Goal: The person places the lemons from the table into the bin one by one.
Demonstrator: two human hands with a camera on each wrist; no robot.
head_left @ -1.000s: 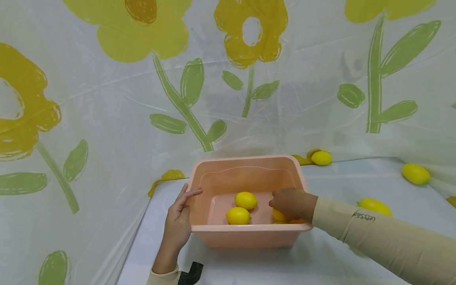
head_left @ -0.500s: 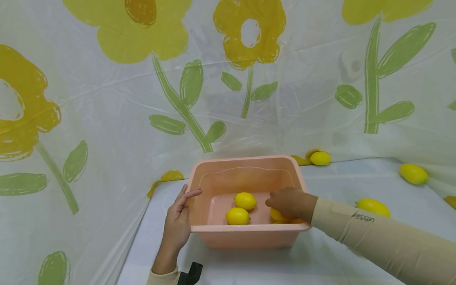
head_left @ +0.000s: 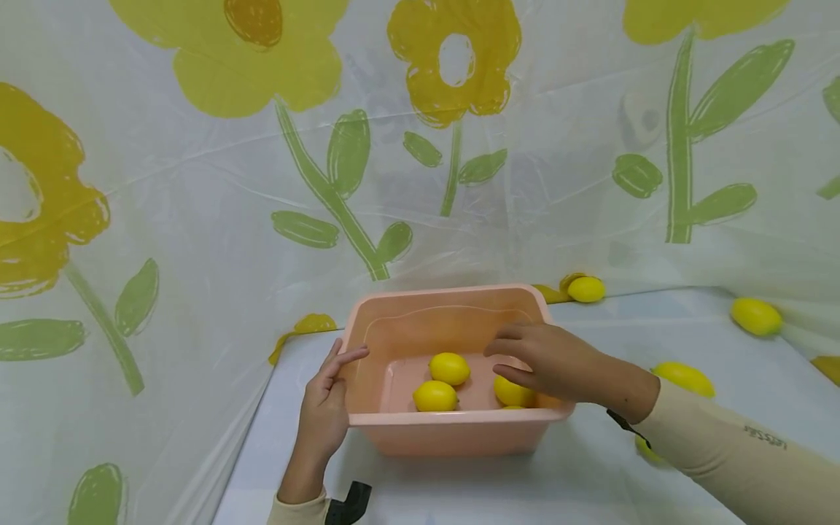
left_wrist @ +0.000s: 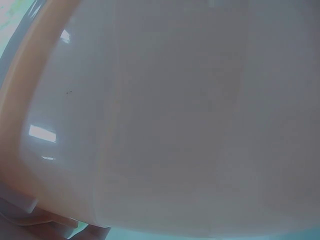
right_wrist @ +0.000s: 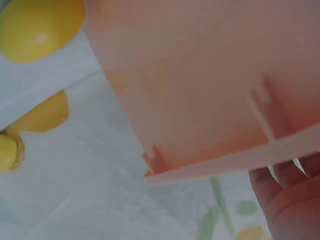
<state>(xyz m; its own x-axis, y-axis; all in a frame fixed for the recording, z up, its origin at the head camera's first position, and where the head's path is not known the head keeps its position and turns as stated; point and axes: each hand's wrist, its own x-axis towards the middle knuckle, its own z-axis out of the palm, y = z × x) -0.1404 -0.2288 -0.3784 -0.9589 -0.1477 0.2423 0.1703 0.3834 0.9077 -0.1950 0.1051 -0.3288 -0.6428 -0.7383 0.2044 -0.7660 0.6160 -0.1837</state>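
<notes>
Left hand [head_left: 323, 408] lies against the left outer wall of the pink tub [head_left: 453, 430], palm on the wall, fingers straight, thumb resting on the left rim. It curls round nothing.

Pink tub stands on the white table [head_left: 590, 481], near the left front corner of the table. Inside, on the tub floor: three lemons. Rear lemon [head_left: 449, 368] sits about mid-floor; front lemon [head_left: 435, 396] lies just beside it, nearer the front wall, the two touching or nearly so. Third lemon [head_left: 513, 392] lies at the right of the floor, partly covered from above by the right hand.

Right hand [head_left: 547, 359] hangs over the right part of the tub, fingers spread and relaxed, pointing left, holding nothing. The third lemon is directly under the fingers; contact between fingertips and lemon cannot be made out.

Outside the tub, on the table at right: a lemon [head_left: 682, 377] behind the right forearm, partly hidden by the sleeve; a lemon [head_left: 586, 289] at the back edge against the flowered sheet [head_left: 197, 182]; a lemon [head_left: 756, 316] at far right.

Left wrist view: filled by the tub wall [left_wrist: 175, 125], blurred, nothing else legible. Right wrist view: tub underside and rim [right_wrist: 210, 100], blurred; a lemon [right_wrist: 40, 27] at top left, cut off by the frame.
</notes>
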